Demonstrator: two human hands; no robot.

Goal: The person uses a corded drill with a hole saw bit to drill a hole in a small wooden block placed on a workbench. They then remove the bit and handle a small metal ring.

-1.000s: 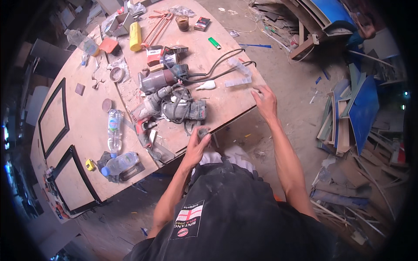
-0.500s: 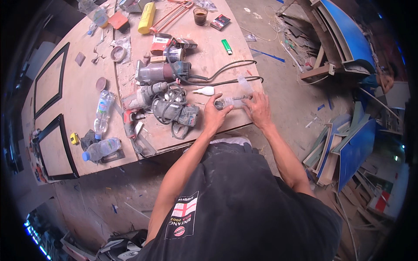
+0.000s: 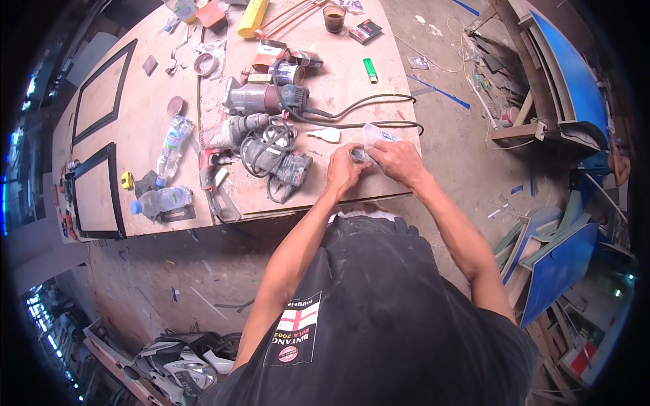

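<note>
My left hand (image 3: 344,172) pinches a round grey piece (image 3: 358,155), right hand (image 3: 397,162) a clear plastic case (image 3: 372,134); pairing step, seemingly, wanting steadiness.

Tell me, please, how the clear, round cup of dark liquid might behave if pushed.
The clear, round cup of dark liquid would probably slosh, having no visible lid. Its transparent wall suggests glass or rigid plastic, so it is likely stiff, perhaps breakable.

Gripping a small round grey piece (image 3: 357,155) in the left hand (image 3: 344,174) — touching a clear plastic case (image 3: 372,134) with the right hand (image 3: 401,162). Working over the table (image 3: 345,64), near a small white bottle (image 3: 326,135).
</note>
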